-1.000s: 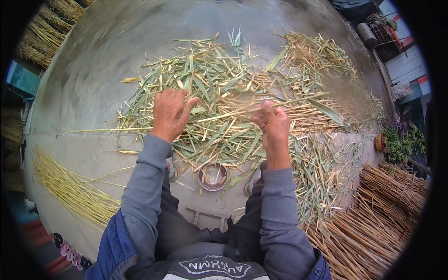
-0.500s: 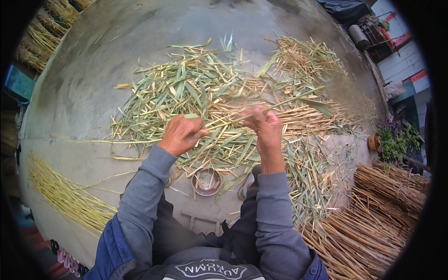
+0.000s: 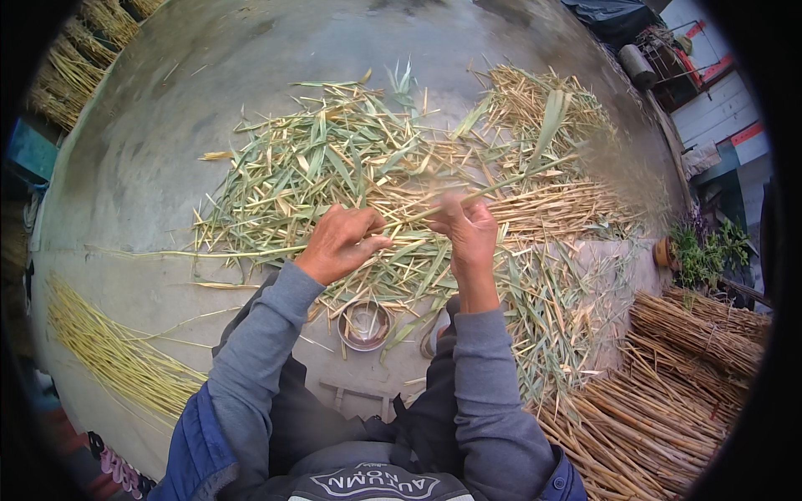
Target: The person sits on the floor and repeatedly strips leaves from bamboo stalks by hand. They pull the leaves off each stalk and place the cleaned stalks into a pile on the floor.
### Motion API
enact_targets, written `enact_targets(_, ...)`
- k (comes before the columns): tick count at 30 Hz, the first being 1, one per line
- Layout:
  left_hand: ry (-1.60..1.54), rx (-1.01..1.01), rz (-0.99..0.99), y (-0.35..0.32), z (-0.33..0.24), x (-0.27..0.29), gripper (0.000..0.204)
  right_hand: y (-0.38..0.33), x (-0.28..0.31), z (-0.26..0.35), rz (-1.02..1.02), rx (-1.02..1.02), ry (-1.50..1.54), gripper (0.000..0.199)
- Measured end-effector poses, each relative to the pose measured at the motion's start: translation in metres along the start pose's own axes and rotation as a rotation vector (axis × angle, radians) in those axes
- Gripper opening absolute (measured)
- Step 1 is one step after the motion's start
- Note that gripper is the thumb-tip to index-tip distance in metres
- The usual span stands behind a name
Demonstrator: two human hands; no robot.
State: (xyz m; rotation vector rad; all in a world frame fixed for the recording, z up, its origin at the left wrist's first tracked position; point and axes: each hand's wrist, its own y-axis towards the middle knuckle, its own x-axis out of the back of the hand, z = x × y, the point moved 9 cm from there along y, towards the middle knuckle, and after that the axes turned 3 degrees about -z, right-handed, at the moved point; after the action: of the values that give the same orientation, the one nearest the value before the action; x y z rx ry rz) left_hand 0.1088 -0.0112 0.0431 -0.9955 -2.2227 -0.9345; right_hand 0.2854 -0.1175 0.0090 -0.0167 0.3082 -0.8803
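- The left hand (image 3: 338,242) now sits closer to the right hand (image 3: 468,234).
- The thin pale-green bamboo stalk (image 3: 501,185) now rises rightward from their grip.

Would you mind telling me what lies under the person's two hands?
Under the left hand and right hand lies a pile of green and dry leaves on the concrete floor. The floor beneath the pile is covered.

**One stalk, both hands**

So I've got this long thin stalk (image 3: 501,185), pale green going yellow, pinched in my left hand (image 3: 338,244) and my right hand (image 3: 468,234). It runs tilted, up and away to my right, with a broad green leaf (image 3: 551,117) at the far end, a bit blurred. It's lifted above the heap of stripped leaves and straw (image 3: 351,167) on the concrete floor (image 3: 167,125).
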Motion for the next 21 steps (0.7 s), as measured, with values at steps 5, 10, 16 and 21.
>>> enact_targets(5,0.085,0.036,0.017,0.004,-0.003,0.006,0.019,-0.016,-0.025,-0.007,0.217,-0.062,-0.002,0.031)
enact_targets(10,0.028,-0.006,0.020,-0.002,-0.006,0.010,0.024,-0.015,-0.020,-0.004,0.158,-0.066,0.051,0.024)
enact_targets(16,0.104,-0.037,0.125,-0.021,0.020,0.010,0.021,0.018,0.077,0.027,-0.221,0.101,0.095,0.023)
enact_targets(21,0.178,-0.050,0.189,-0.042,0.038,0.023,0.020,0.022,0.197,0.080,-0.554,0.315,0.266,0.017)
